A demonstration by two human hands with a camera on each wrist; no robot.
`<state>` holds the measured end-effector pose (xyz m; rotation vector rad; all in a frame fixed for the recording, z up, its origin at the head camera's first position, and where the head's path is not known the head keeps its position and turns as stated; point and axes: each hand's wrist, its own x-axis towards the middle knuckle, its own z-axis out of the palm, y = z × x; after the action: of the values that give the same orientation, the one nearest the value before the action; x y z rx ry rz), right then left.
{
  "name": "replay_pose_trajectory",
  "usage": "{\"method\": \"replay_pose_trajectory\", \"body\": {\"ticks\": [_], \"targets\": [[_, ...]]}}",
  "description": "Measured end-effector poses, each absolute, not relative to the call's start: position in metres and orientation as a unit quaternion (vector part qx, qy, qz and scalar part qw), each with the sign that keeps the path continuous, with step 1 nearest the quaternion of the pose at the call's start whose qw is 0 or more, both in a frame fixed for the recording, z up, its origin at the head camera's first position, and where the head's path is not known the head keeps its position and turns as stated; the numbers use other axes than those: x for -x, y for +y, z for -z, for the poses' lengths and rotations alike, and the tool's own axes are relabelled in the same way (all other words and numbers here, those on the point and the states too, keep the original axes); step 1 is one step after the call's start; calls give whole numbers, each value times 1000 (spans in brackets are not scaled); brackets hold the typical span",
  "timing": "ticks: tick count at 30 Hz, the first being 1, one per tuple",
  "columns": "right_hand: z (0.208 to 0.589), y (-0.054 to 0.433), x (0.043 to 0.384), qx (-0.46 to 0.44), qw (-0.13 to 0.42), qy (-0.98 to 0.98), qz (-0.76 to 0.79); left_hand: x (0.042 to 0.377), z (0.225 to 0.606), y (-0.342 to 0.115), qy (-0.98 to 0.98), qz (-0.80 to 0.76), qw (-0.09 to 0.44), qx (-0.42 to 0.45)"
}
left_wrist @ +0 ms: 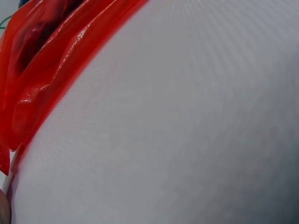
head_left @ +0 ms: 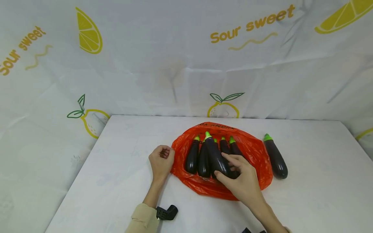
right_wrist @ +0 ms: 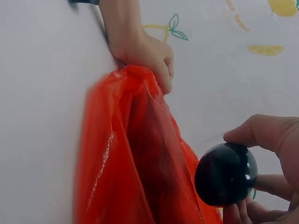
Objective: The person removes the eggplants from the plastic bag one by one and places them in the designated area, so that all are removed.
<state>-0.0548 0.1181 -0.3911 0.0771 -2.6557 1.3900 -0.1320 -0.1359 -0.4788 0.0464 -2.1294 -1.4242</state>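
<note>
A red plastic bag (head_left: 189,184) lies spread with its mouth up on the white table, several dark eggplants (head_left: 192,158) with green stem ends inside it. My right hand (head_left: 243,178) grips one eggplant (head_left: 215,153) near its lower end, thumb on one side and fingers on the other, above the others in the bag. In the right wrist view, the round dark end of that eggplant (right_wrist: 226,175) shows between thumb and fingers. My left hand (head_left: 163,161) pinches the bag's left edge with curled fingers; the right wrist view shows this left hand (right_wrist: 145,56) at the bag's gathered rim.
Another eggplant (head_left: 276,158) lies on the table just right of the bag. The white table (head_left: 116,181) meets a white cloth (head_left: 145,64) printed with lemons behind it. A black wrist device (head_left: 167,212) sits at the left sleeve.
</note>
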Motion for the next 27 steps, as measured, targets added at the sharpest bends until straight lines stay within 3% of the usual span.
{"method": "replay_pose_trajectory", "body": {"ticks": [27], "targets": [[388, 146, 49, -37, 76, -903, -422, 131, 477, -135, -797, 531, 289, -13]]}}
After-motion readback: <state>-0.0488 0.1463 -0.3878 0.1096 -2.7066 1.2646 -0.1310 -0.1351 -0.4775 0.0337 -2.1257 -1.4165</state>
